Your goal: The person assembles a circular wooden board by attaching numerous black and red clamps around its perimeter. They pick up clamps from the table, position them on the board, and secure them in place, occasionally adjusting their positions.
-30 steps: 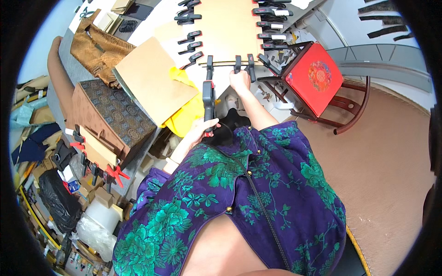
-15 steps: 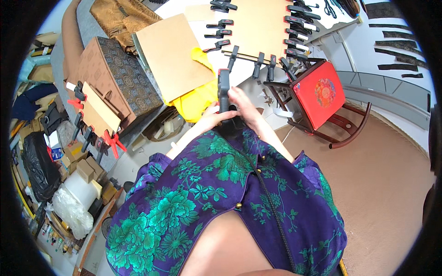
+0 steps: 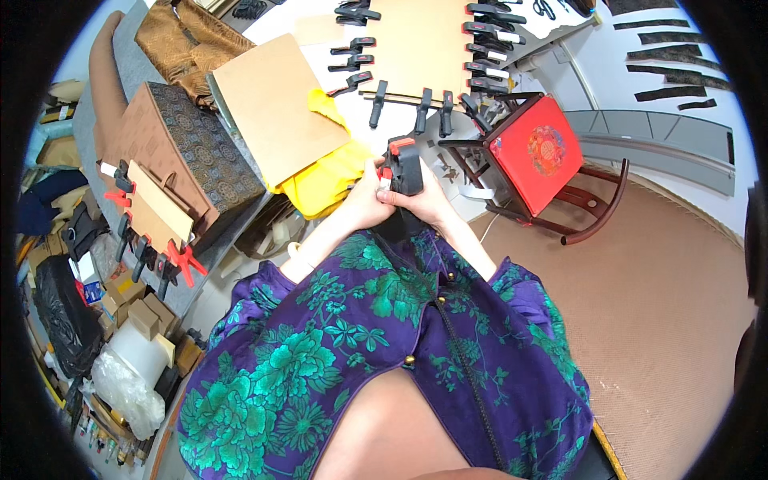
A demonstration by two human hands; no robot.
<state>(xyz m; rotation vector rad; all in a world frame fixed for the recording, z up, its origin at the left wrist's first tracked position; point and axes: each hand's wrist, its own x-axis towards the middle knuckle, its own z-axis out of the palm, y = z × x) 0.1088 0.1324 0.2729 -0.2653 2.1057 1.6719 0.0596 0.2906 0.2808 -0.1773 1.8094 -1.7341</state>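
Note:
In front of my chest, both hands grip a black clamp [image 3: 408, 171] with red pads at its jaws. My left hand [image 3: 366, 200] is closed on its left side, next to a red and white part. My right hand [image 3: 432, 200] wraps its right side, and the two thumbs meet low on the clamp. Beyond it on the white table, a tan board [image 3: 420, 44] carries several black clamps along both sides and its near edge, among them a clamp [image 3: 422, 110].
A red-seated dark wood chair [image 3: 540, 156] stands to the right. At left are a bare tan board [image 3: 280, 100] over yellow cloth [image 3: 316, 184], a patterned box-shaped piece [image 3: 196, 132], and a small clamped board [image 3: 160, 208]. Boxes and bags crowd the far left.
The clamp has turned in my hands: its long upright side faced me before, now its red-padded end shows. My left hand has closed further round it. The view has shifted slightly.

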